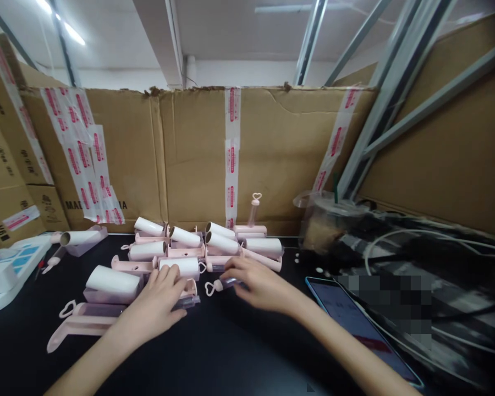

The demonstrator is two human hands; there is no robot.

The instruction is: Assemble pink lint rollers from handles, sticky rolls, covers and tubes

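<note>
White-blue box (12,269) bounds left; left hand (157,300) palm-down, fingers over white roll (187,266), can't tell if gripping; black tabletop (223,352) extends near-right; right hand (253,280), angled inward, pinches heart-ended tube (227,283) right of roll; phone (355,324) bounds right.

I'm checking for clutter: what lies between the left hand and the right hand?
The head view shows a heart-handled tube at the right hand, plus a pink holder and another tube beside the left hand.
</note>
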